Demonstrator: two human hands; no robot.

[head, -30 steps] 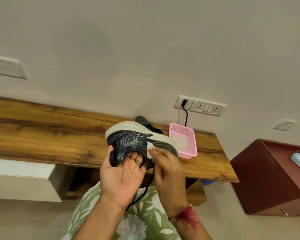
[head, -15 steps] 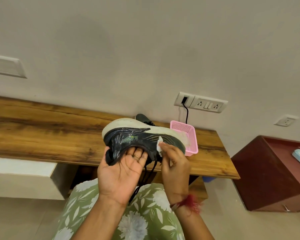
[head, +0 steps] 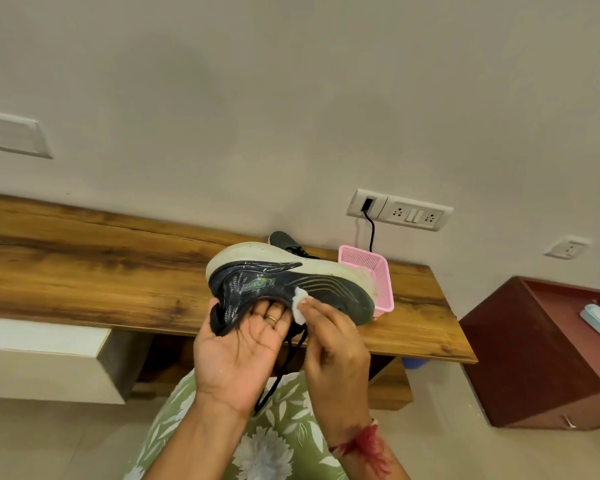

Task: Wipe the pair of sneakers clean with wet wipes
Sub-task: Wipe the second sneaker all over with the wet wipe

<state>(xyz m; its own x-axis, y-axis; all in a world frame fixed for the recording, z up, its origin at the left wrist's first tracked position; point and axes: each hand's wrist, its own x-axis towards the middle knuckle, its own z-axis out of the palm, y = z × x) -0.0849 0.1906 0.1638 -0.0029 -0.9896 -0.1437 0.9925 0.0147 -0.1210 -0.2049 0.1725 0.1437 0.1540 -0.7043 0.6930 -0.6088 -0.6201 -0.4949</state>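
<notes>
Holding the dark sneaker (head: 291, 282) in the air above the near edge of the wooden shelf (head: 84, 271), pale sole turned up, toe pointing right. Gripping it at the heel end with the left hand (head: 238, 348), palm facing up toward the camera, fingers curling into the shoe's opening, a ring (head: 273, 319) showing on one finger. Pinching a small folded white wet wipe (head: 299, 306) in the right hand (head: 333, 344) and pressing it against the dark side of the upper, just beside the left fingertips. Letting black laces (head: 284, 362) dangle down between the two wrists. Leaving the second sneaker (head: 284, 241) lying on the shelf behind, mostly hidden by the held one. Keeping a pink basket (head: 378, 271) standing on the shelf just to the right, partly covered by the toe. Showing a socket strip (head: 409, 213) on the wall above it, a black cable (head: 371, 230) running down from it. Standing well apart at the right, a red-brown cabinet (head: 534, 358).
</notes>
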